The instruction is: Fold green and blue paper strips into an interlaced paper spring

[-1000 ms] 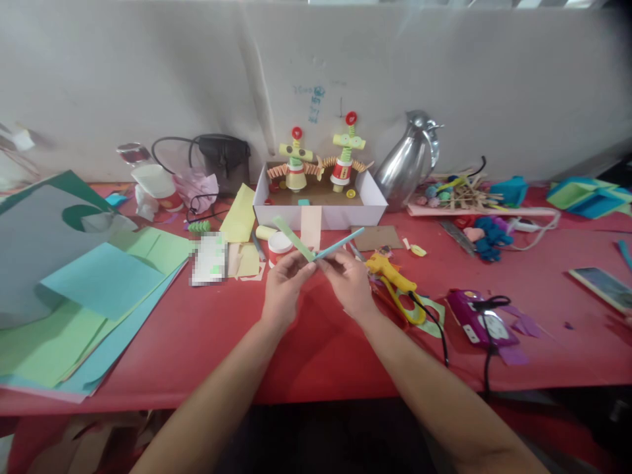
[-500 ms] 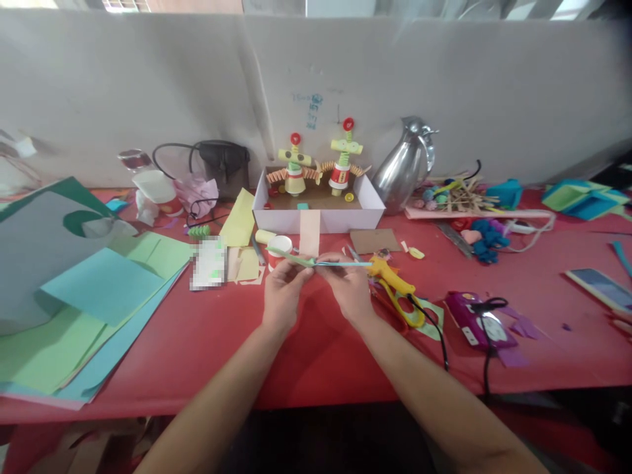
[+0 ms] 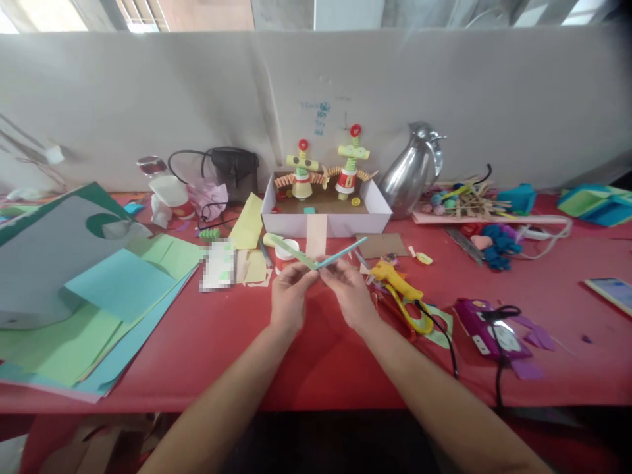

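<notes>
Above the red table, my left hand [image 3: 289, 299] pinches a light green paper strip [image 3: 298, 255]. My right hand [image 3: 353, 296] has a light blue paper strip [image 3: 345, 250] between thumb and fingers. The strips meet at their near ends between my hands and spread apart in a V; whether they are glued cannot be told. Just behind my left hand stands a red and white paper cup [image 3: 281, 263], partly covered by the green strip. A yellow glue gun [image 3: 397, 282] lies to the right of my right hand.
Two paper figures [image 3: 303, 187] stand in a white box [image 3: 355, 224] at the back. Beside it is a steel jug [image 3: 407, 171]. Coloured paper sheets [image 3: 123, 283] lie left. Right are a purple device [image 3: 488, 332] with a black cord, and a phone [image 3: 612, 294].
The far ends of the strips have swung up from nearly flat into an open V. Both hands keep their hold. The whole view has shifted slightly.
</notes>
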